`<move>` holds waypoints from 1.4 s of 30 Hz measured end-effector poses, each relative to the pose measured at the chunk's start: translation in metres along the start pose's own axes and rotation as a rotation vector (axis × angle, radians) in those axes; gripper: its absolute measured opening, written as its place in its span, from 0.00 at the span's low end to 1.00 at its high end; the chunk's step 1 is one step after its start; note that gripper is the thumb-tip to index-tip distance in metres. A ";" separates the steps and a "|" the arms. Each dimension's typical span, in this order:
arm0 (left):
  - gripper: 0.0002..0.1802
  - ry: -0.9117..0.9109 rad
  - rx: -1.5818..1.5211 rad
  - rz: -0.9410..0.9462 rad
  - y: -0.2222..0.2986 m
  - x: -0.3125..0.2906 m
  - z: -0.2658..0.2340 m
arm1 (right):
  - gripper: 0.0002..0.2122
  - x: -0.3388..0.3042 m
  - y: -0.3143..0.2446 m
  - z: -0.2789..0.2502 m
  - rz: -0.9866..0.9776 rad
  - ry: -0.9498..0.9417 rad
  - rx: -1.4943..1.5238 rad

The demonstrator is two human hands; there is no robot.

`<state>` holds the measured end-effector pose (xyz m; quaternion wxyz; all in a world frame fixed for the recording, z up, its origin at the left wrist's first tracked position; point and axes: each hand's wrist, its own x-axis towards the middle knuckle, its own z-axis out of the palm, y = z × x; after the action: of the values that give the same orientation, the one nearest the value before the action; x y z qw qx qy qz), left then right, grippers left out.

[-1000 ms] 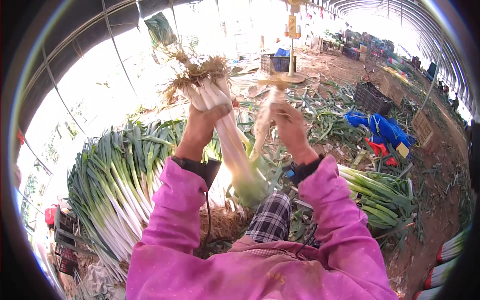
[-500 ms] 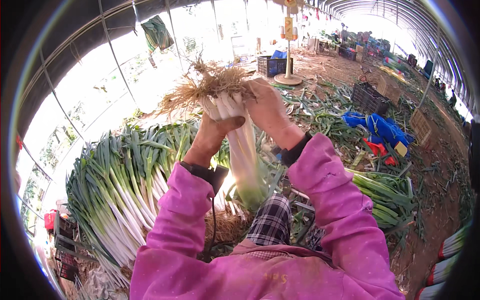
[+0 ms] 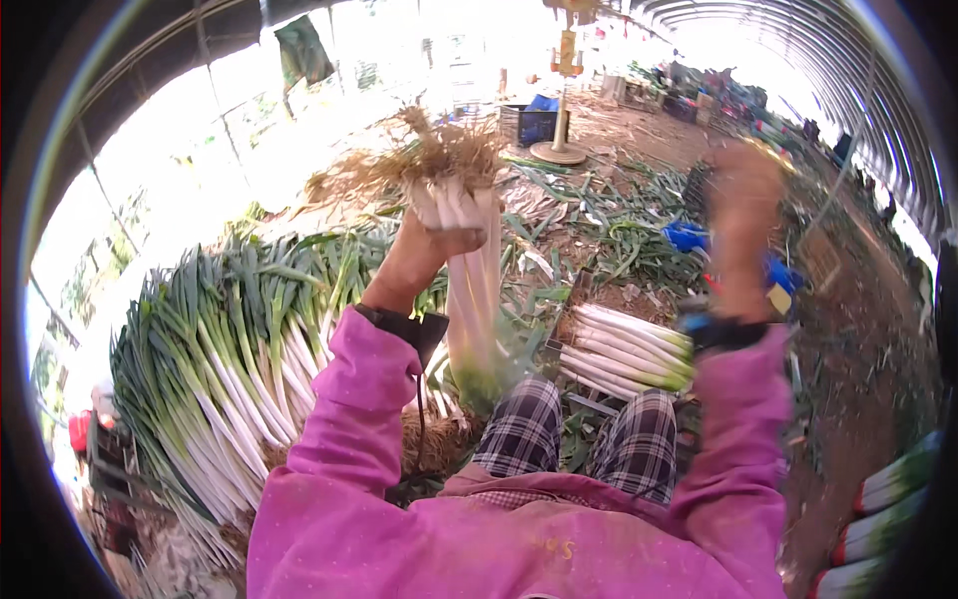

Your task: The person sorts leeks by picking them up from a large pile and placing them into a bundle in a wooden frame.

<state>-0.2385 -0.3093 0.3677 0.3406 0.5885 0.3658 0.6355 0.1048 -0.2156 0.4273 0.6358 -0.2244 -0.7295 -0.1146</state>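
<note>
My left hand [image 3: 417, 256] is closed around a bunch of leeks [image 3: 473, 304], just below the root end. The bunch stands roughly upright, its brown, shaggy roots [image 3: 444, 152] on top and its pale green ends down by my knee. Raised at the right, apart from the bunch, my right hand [image 3: 745, 215] is smeared by motion. Its fingers cannot be made out, nor whether anything is in them. Between the two arms, a row of cleaned white leeks [image 3: 627, 344] lies beside my knees.
A large heap of untrimmed leeks [image 3: 235, 369] spreads on my left. Cut green leaves [image 3: 639, 235] litter the ground ahead. Farther off are a black crate [image 3: 534, 127] and a stand with a round base [image 3: 559, 153]. Bound leek bundles [image 3: 888, 509] lie at the lower right.
My right hand has left the root end and swung out to the right. The row of cleaned leeks has come into view. My left hand still holds the bunch.
</note>
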 end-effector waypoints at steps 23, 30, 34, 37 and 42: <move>0.19 -0.017 0.096 -0.050 -0.015 -0.035 0.030 | 0.15 -0.140 -0.102 0.202 0.608 -0.094 1.060; 0.16 -0.111 1.733 0.879 -0.010 -0.024 0.039 | 0.23 -0.093 -0.127 0.172 0.718 0.030 1.459; 0.17 -0.200 0.575 0.477 0.025 0.004 0.048 | 0.31 -0.095 -0.109 0.165 0.931 0.071 1.902; 0.20 -0.098 0.623 0.321 0.056 0.022 0.069 | 0.49 -0.120 -0.113 0.153 0.754 -0.232 1.414; 0.19 -0.366 0.309 0.442 0.124 0.042 0.138 | 0.59 -0.164 -0.113 0.139 0.457 -0.184 0.981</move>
<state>-0.1039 -0.3262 0.5011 0.1610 0.8028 0.2540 0.5148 -0.0556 -0.2816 0.2570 0.6080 -0.0636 -0.6827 0.4003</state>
